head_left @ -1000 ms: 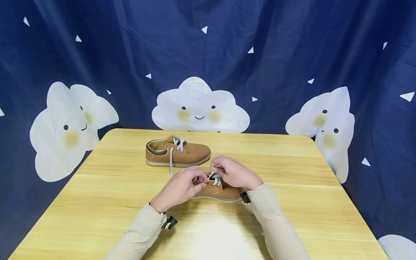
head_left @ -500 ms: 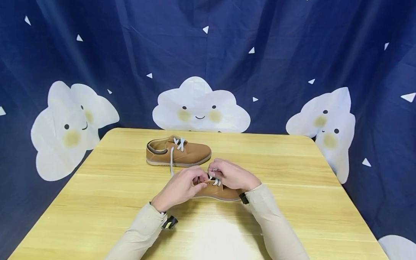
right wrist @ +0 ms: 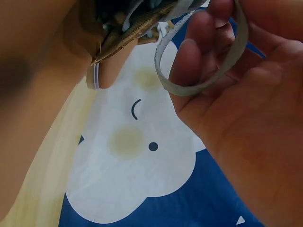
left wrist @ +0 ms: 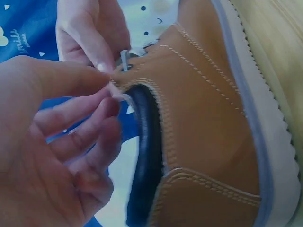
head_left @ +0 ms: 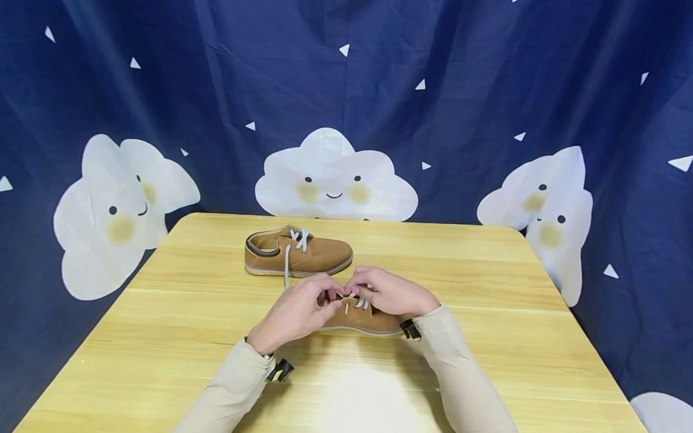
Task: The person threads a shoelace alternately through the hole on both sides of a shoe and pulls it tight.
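Observation:
A tan lace-up shoe (head_left: 385, 324) stands on the table, toe to the right, partly covered by both hands. At its top eyelets, my left hand (head_left: 300, 307) pinches the pale shoelace between thumb and forefinger, right at the flap's edge. In the left wrist view the other fingers of this hand (left wrist: 61, 137) curl loosely beside the dark-lined opening. My right hand (head_left: 392, 291) grips the same lace close by, its fingertips nearly meeting the left ones. A loop of shoelace (right wrist: 187, 90) hangs across the right palm in the right wrist view.
Behind the hands, a matching tan shoe (head_left: 322, 257) also points right, with a loose lace (head_left: 287, 265) trailing down its near side. Both shoes are on a light wooden table (head_left: 176, 338). A blue curtain (head_left: 455, 67) with white clouds hangs around the table's far side.
My right hand has come down and slightly left toward the left fingertips. The stretch of lace that showed between the hands is now hidden, and a bit of lace shows at the near flap.

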Demonstrator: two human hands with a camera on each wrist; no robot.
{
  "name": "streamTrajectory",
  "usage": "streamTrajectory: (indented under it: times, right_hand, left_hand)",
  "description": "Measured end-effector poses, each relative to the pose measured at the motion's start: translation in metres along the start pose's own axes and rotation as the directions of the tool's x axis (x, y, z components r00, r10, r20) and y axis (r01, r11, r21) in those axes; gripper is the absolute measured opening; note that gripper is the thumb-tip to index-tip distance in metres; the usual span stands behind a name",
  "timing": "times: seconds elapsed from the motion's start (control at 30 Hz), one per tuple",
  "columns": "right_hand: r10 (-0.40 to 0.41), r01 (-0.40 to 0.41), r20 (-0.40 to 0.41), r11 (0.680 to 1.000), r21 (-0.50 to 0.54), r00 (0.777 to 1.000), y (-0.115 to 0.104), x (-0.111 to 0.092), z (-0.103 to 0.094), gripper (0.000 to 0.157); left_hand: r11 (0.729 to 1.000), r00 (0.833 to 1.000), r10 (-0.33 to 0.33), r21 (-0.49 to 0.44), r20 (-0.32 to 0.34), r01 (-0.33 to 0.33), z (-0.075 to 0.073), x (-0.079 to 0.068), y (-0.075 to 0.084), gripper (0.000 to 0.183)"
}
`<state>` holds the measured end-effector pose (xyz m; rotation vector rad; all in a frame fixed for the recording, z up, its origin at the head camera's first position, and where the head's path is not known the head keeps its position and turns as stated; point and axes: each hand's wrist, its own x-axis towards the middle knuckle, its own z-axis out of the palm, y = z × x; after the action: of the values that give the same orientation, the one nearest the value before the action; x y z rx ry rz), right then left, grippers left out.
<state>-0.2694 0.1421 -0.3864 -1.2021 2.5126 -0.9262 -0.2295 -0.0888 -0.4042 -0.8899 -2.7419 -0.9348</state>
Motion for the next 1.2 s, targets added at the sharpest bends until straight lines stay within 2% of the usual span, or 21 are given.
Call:
streamTrajectory:
  times: [0.1,0.13,0.33,0.47,0.6,0.83,0.9,1.0,1.1,1.2]
  right_hand:
    - [0.024,-0.022,-0.031,0.999,0.041,0.999,0.002,0.001,0.001,0.022]
    - [0.031,-0.028,-0.040,0.998,0.051,0.999,0.002,0.002,0.002,0.022]
    - [0.057,-0.054,-0.041,0.995,0.082,0.997,0.002,0.003,0.002,0.025]
    - [0.071,-0.067,-0.059,0.995,0.068,0.996,0.002,0.000,0.000,0.024]
    - [0.076,-0.071,-0.068,0.995,0.069,0.995,0.003,0.000,0.000,0.023]
    - [0.064,-0.059,-0.069,0.996,0.071,0.996,0.003,-0.001,-0.001,0.027]
    - [0.080,-0.075,-0.076,0.994,0.077,0.994,0.003,-0.006,-0.003,0.035]
    - [0.147,-0.143,-0.075,0.988,0.062,0.986,0.008,-0.016,-0.006,0.060]
    - [0.250,-0.250,-0.012,0.968,0.017,0.968,0.016,-0.026,-0.004,0.089]
    - [0.323,-0.319,0.060,0.946,-0.063,0.945,0.024,-0.031,0.002,0.101]
  left_hand:
    - [0.998,0.998,-0.052,-0.023,-0.044,0.051,-0.003,-0.004,0.005,0.007]
    - [0.997,0.997,-0.068,-0.030,-0.045,0.067,-0.003,-0.005,0.008,0.011]
    - [0.987,0.990,-0.136,-0.081,0.041,0.139,0.006,-0.012,0.018,0.046]
    - [0.968,0.982,-0.181,-0.163,0.060,0.189,0.018,-0.009,0.020,0.058]
    - [0.949,0.976,-0.213,-0.226,0.047,0.218,0.026,-0.006,0.021,0.059]
    - [0.960,0.983,-0.178,-0.213,0.034,0.181,0.031,-0.006,0.020,0.046]
    - [0.954,0.982,-0.186,-0.231,0.034,0.188,0.030,-0.008,0.018,0.042]
    - [0.944,0.981,-0.192,-0.266,0.042,0.196,0.029,-0.010,0.015,0.038]
    - [0.932,0.979,-0.196,-0.298,0.062,0.206,0.028,-0.013,0.014,0.034]
    - [0.919,0.974,-0.210,-0.324,0.083,0.226,0.026,-0.017,0.015,0.031]
